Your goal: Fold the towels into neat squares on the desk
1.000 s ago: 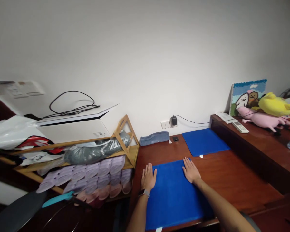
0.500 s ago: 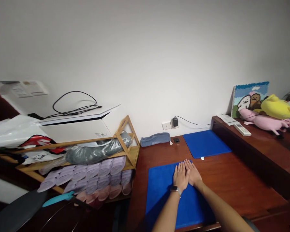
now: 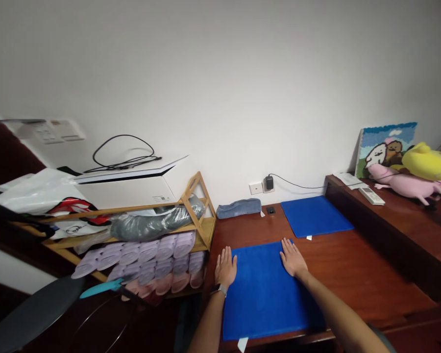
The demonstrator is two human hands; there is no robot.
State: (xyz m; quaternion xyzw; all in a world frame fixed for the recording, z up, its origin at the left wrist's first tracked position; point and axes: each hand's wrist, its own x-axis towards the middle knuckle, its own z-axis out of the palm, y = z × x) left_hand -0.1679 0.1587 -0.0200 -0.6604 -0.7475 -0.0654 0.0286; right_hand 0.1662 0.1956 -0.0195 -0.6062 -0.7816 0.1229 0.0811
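A blue cloth (image 3: 264, 294) lies spread flat on the brown wooden desk (image 3: 353, 274), a white tag sticking out at its front edge. My left hand (image 3: 226, 267) rests flat at the cloth's far left corner, fingers stretched out, a watch on the wrist. At the far right corner my right hand (image 3: 293, 258) lies flat with its fingers apart. Neither hand holds anything. Behind and to the right is another blue cloth (image 3: 316, 215), smaller in view and also flat, with a small white tag at its near edge.
A grey-blue pouch (image 3: 238, 208) lies against the wall beside a black plug (image 3: 269, 183). On the raised ledge at right are a remote control (image 3: 372, 196), a pink plush toy (image 3: 400, 181) and a yellow one (image 3: 428, 162). A wooden rack (image 3: 208, 230) with slippers stands left.
My left hand has moved left, from beside my right hand to the cloth's far left corner. My right hand stays near the far right corner. The view has shifted slightly.
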